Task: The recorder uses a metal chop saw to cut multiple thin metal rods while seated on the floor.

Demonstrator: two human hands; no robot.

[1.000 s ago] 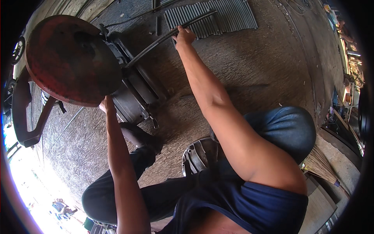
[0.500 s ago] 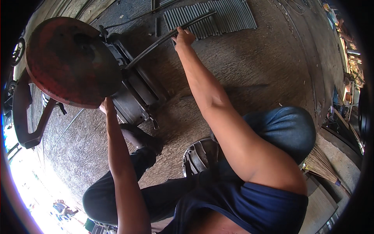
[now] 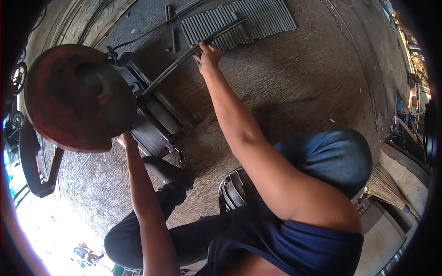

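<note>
A cut-off saw with a round red guard and a grey disc stands at the left. My right hand is closed around long thin metal rods, which run from the saw's vise, over the base, toward the upper right. Their far end passes above a row of short cut metal rods on the floor. My left hand is beside the lower edge of the disc, near the base. Its fingers are mostly hidden behind the saw.
The saw's loop handle juts out at the left. My foot is close to the saw base. A ribbed metal casing lies between my legs. A straw broom rests at the right. A cable crosses the floor behind the saw.
The view has shifted a little. The saw's guard now appears lower, and more of the grey disc shows. My right hand still grips the rods, slightly further left in view.
</note>
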